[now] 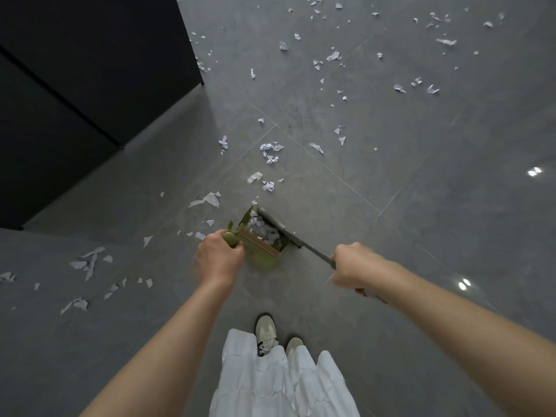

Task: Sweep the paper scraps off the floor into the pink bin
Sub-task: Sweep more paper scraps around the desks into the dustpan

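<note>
While I am looking straight down over both forearms, I am seeing the left hand [219, 256] curling tightly round the top of the green dustpan handle [231, 238], fingers wrapped and knuckles facing up. Just beside that hand, the green dustpan [261, 251] is sitting on the grey tiled floor [406, 176] with its mouth turned away from the feet, and a clump of white paper scraps [264, 231] is lying inside it. Against the far lip of the dustpan, the grey broom head [278, 226] is pressing close, and its grey broom handle [317, 252] is running back from there to the right hand [355, 266], which is gripping it in a closed fist.

Beyond the dustpan, more loose scraps [270, 152] are lying scattered across the tiles, thinning out and spreading wide toward the far side of the floor; others are lying to the left of the dustpan, near the foot of a dark cabinet [75, 85]. On the near side of the dustpan, two pale sneakers [266, 334] and white trousers [279, 383] are showing. I am not seeing the pink bin anywhere around the dustpan.
</note>
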`<control>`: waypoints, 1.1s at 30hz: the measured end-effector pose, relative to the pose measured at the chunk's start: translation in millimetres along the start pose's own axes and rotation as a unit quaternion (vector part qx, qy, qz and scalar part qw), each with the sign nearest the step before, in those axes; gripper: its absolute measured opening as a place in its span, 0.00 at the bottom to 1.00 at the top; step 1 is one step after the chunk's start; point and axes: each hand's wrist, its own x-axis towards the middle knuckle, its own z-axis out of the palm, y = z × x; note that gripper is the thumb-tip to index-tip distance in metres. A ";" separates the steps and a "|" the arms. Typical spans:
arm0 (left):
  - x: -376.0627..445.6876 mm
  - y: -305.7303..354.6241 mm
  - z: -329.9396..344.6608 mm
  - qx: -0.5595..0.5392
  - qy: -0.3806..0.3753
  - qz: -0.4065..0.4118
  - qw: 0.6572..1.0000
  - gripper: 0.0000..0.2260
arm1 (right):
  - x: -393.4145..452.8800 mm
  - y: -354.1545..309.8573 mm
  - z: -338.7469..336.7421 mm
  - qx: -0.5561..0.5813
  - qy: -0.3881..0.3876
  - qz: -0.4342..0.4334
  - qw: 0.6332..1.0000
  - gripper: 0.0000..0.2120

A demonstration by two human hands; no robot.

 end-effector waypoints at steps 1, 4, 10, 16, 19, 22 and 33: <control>-2.6 -0.5 -0.1 -0.002 -0.001 0.003 1.000 0.09 | -3.2 3.8 -2.3 0.012 0.006 0.010 1.000 0.09; -10.0 -4.9 -0.8 -0.006 -0.001 0.009 1.000 0.09 | -5.8 11.9 -4.1 0.022 0.023 0.035 0.999 0.09; -24.5 -27.8 -13.8 0.013 -0.005 0.000 1.000 0.06 | 2.7 19.7 4.9 0.057 0.033 0.073 0.995 0.05; -38.9 -47.4 -19.1 0.052 -0.019 0.023 0.998 0.05 | 10.3 9.4 26.7 0.143 -0.005 0.090 0.986 0.12; -40.2 -47.4 -17.7 0.059 -0.014 0.029 0.998 0.05 | 9.7 0.7 37.1 0.177 -0.021 0.067 0.982 0.13; -37.7 -41.2 -17.1 0.056 -0.009 0.024 0.998 0.05 | 7.8 -4.9 43.7 0.180 -0.035 0.041 0.982 0.10; -39.2 -25.5 -13.1 0.041 -0.006 0.025 0.999 0.04 | -11.9 -8.4 29.2 0.126 -0.037 -0.039 0.991 0.12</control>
